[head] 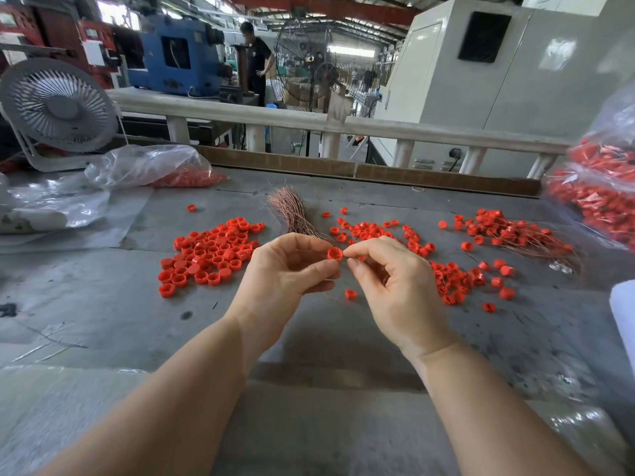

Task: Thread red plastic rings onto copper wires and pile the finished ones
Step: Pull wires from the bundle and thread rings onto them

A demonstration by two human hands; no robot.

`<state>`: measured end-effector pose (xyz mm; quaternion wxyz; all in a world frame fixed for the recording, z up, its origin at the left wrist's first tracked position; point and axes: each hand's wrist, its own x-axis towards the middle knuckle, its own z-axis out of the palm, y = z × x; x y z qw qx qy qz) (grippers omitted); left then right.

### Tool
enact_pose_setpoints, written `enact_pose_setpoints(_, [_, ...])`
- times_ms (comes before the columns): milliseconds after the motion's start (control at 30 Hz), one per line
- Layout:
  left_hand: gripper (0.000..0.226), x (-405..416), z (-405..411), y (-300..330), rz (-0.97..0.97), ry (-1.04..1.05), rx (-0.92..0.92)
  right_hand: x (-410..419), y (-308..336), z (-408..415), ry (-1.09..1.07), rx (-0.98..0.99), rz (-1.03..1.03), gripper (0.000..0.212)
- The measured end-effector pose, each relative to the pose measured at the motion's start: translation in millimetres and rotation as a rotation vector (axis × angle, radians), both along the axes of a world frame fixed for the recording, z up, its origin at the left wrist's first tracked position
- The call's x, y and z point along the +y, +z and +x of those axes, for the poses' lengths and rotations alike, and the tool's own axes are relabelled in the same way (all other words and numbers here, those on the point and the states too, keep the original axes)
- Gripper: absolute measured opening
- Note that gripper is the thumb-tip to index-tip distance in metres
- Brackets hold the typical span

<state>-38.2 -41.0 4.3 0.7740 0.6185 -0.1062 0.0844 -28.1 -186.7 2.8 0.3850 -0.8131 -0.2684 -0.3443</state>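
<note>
A factory hall: a white fan (58, 106) at upper left, a blue machine (175, 51) behind, a pale cabinet (498, 70) at upper right, a grey tabletop (309, 338) below.

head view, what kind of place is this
Most likely a factory floor with a hand-assembly bench: a blue machine and a big industrial fan stand behind, and loose red plastic rings lie beside a bundle of copper wires on the grey worktable.

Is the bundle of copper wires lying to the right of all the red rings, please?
No, the bundle of copper wires lies mid-table between two spreads of red rings.
</note>
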Motion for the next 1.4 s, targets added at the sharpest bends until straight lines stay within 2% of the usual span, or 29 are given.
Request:
enact_pose_setpoints(267, [0.028, 0.8, -0.9, 0.1, 0.058, -0.006, -0.051, 0.1, -0.6, -0.8, 0.008, 0.015, -0.024, 0.011])
enact_pose_setpoints(533, [0.021, -0.3, -1.9, 1.6, 0.061, 0.002, -0.041, -0.8, 0.1, -0.7, -0.026, 0.010, 0.025, 0.009])
enact_pose_setpoints(1100, [0.027, 1.6, -3.3, 1.4, 0.067, 0.017, -0.047, -2.2, -1.1, 1.3, -0.040, -0.044, 0.036, 0.007])
enact_pose_setpoints(1400, [0.020, 1.4, -4.0, 2.6, 0.095, 0.023, -0.035, -2.2, -1.5, 2.5, -0.017, -0.033, 0.064, 0.010])
